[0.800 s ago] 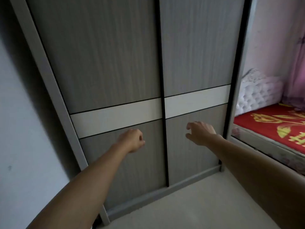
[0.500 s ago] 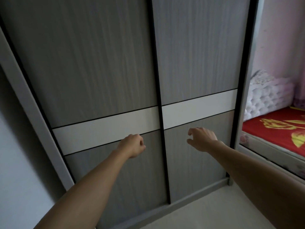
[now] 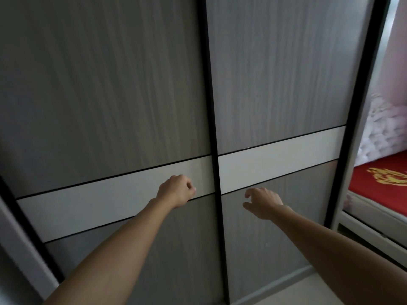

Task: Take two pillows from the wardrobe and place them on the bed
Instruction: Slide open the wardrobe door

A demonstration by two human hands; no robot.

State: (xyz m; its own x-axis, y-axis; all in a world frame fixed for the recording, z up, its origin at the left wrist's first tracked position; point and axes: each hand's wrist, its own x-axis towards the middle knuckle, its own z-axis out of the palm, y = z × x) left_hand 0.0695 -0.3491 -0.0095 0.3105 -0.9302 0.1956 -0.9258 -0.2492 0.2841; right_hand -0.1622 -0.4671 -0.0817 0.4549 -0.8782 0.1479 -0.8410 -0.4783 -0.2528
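Note:
A grey wood-grain wardrobe [image 3: 110, 95] fills the view, its two sliding doors closed and meeting at a black centre strip [image 3: 211, 128]. A white band crosses both doors. My left hand [image 3: 176, 191] is a loose fist in front of the white band on the left door, just left of the strip. My right hand [image 3: 262, 202] reaches toward the lower right door with fingers curled apart, holding nothing. The bed [image 3: 378, 183] with a red cover lies at the far right. No pillows are visible; the doors hide the inside.
A white tufted headboard [image 3: 378, 137] stands behind the bed against a pink wall. The wardrobe's light frame post [image 3: 361, 128] separates it from the bed. Pale floor [image 3: 297, 291] shows at the bottom right. A grey wall edge sits at the lower left.
The view has closed in on the wardrobe and shifted left. Both hands have come nearer the doors; my left hand now lies over the white band beside the centre strip.

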